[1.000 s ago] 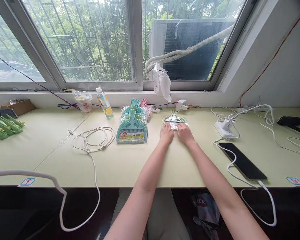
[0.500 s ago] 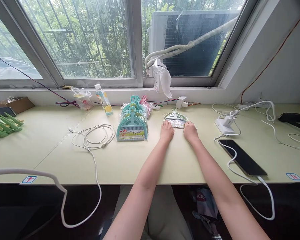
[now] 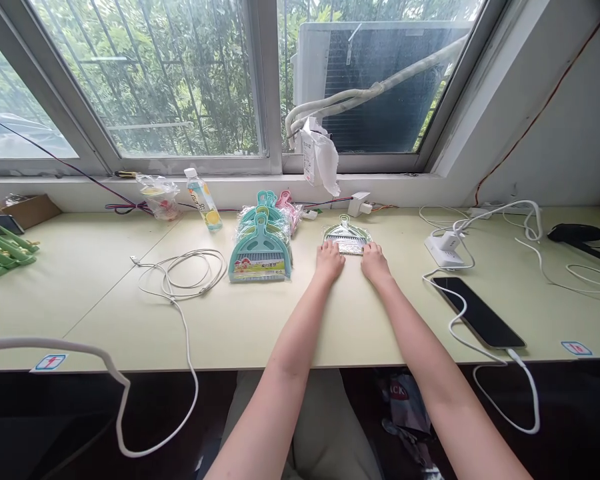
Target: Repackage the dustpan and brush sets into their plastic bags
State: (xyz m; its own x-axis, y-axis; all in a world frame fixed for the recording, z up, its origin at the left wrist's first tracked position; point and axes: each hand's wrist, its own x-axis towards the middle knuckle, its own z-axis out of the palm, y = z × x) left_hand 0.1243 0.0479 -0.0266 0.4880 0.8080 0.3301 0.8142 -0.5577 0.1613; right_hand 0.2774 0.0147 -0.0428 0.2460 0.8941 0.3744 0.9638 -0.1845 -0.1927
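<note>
A small green-and-white dustpan and brush set, wrapped in clear plastic, lies flat on the table with its handle toward the window. My left hand grips its near left corner, fingers curled over the edge. At the near right corner my right hand holds it the same way; the thumbs are hard to make out. To the left, several wrapped teal dustpan sets overlap in a row, labels facing me. A pink dustpan set sits behind them.
A drink bottle and a plastic bag stand by the sill. Left are a coiled white cable and green plastic pieces. Right are a power strip, a phone with its cable and a black object.
The whole view has shifted slightly, so everything appears a little further left. Both hands stay on the same dustpan and brush set.
</note>
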